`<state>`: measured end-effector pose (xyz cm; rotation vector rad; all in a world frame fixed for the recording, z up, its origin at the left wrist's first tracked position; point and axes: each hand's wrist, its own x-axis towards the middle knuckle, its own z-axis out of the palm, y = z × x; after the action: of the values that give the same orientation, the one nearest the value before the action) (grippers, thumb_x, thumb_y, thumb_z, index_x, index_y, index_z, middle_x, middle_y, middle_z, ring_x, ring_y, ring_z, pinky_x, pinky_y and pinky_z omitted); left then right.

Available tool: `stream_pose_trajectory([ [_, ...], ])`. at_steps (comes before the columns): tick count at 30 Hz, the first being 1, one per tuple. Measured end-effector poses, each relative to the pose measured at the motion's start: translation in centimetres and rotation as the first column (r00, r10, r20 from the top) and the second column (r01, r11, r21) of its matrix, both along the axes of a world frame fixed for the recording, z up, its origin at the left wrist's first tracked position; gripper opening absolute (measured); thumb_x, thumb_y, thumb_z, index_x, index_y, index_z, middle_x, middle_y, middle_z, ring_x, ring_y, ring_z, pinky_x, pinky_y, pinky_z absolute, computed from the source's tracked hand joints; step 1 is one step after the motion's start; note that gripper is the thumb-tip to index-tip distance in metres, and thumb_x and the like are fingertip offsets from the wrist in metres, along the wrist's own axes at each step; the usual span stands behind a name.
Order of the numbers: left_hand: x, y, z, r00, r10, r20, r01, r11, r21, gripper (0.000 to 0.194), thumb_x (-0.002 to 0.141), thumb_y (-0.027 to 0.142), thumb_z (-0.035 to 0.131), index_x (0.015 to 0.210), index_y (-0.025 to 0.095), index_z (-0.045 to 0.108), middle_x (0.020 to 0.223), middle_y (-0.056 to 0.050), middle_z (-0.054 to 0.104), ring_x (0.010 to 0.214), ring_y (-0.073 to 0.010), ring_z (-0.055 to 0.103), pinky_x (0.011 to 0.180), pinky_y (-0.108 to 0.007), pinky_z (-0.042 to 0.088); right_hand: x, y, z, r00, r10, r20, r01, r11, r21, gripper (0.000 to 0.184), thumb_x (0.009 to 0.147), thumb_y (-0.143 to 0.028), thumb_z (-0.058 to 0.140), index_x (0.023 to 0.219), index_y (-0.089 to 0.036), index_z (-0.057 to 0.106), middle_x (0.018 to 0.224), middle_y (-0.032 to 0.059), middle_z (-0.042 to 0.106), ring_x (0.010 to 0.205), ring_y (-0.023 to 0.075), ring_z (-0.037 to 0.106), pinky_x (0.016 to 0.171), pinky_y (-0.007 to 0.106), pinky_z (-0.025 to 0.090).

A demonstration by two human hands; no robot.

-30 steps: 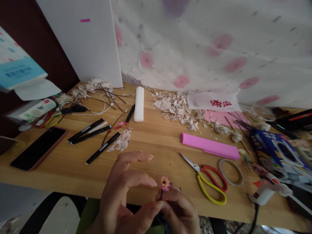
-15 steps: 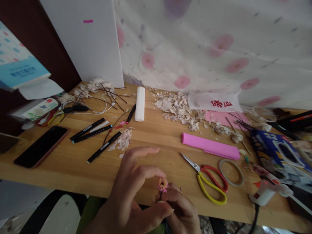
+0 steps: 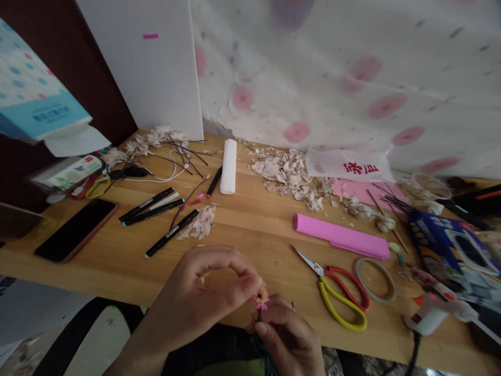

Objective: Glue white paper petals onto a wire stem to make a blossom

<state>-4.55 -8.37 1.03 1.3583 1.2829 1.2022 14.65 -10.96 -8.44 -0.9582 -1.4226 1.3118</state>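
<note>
A small pink flower (image 3: 261,298) with a dark, thin stem sits just above the front edge of the wooden table (image 3: 250,230). My right hand (image 3: 285,334) is shut on the stem, low down, between its fingers and thumb. My left hand (image 3: 203,284) is curled, with its fingertips against the flower's upper left edge. Whether they pinch a petal is hidden.
Scissors with red and yellow handles (image 3: 336,295) and a pink strip (image 3: 340,236) lie to the right. Black markers (image 3: 152,206), a phone (image 3: 76,230) and dry petal heaps (image 3: 289,177) cover the table. A glue gun (image 3: 428,318) sits at the right edge.
My left hand's fingers have closed from spread to curled and come down onto the flower. The view has shifted slightly, so the table items sit further right.
</note>
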Motion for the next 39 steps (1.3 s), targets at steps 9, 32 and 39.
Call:
stream_pose_trajectory([
  [9, 0.1, -0.4, 0.6, 0.998, 0.012, 0.057, -0.005, 0.992, -0.122, 0.022, 0.084, 0.022, 0.069, 0.062, 0.027, 0.072, 0.063, 0.003, 0.074, 0.061, -0.0178, 0.068, 0.057, -0.028, 0.052, 0.0, -0.1, 0.6, 0.999, 0.029, 0.021, -0.028, 1.000, -0.012, 0.021, 0.096, -0.043, 0.071, 0.085, -0.026, 0.077, 0.077, 0.0032, 0.070, 0.073, 0.0178, 0.065, 0.066, 0.028, 0.049],
  [32, 0.2, -0.9, -0.8, 0.984, 0.005, 0.180, 0.021, 0.990, -0.140, 0.022, 0.091, 0.035, 0.068, 0.071, 0.028, 0.075, 0.069, 0.002, 0.073, 0.063, -0.0160, 0.065, 0.065, -0.029, 0.051, 1.5, 1.3, 0.2, 0.979, 0.192, 0.074, -0.199, 0.974, 0.105, 0.009, 0.093, -0.019, 0.072, 0.095, -0.027, 0.077, 0.079, 0.0043, 0.074, 0.073, 0.0191, 0.071, 0.066, 0.028, 0.058],
  [39, 0.5, -1.0, -1.3, 0.975, 0.015, 0.221, 0.022, 0.987, -0.162, 0.022, 0.090, 0.025, 0.064, 0.070, 0.028, 0.073, 0.070, 0.002, 0.074, 0.066, -0.0169, 0.067, 0.069, -0.030, 0.053, 1.6, 1.6, -0.2, 0.977, 0.208, 0.052, -0.213, 0.970, 0.117, 0.014, 0.092, -0.016, 0.072, 0.098, -0.028, 0.077, 0.081, 0.0035, 0.074, 0.074, 0.0181, 0.071, 0.067, 0.026, 0.057],
])
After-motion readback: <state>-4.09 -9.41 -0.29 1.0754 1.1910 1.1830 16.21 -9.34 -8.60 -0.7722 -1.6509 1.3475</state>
